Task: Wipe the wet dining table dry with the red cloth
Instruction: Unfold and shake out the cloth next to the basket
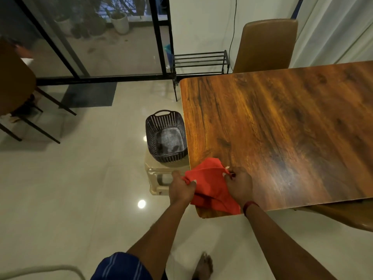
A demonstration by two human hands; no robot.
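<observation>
Here, at the near corner of the wooden desk (282,128), the left hand (181,188) and right hand (239,186) each pinch the red cloth (210,184), apparently spreading it before wiping, which calls for pressing it flat.

No text, label, brand, number or sign can be read anywhere in this view.
</observation>
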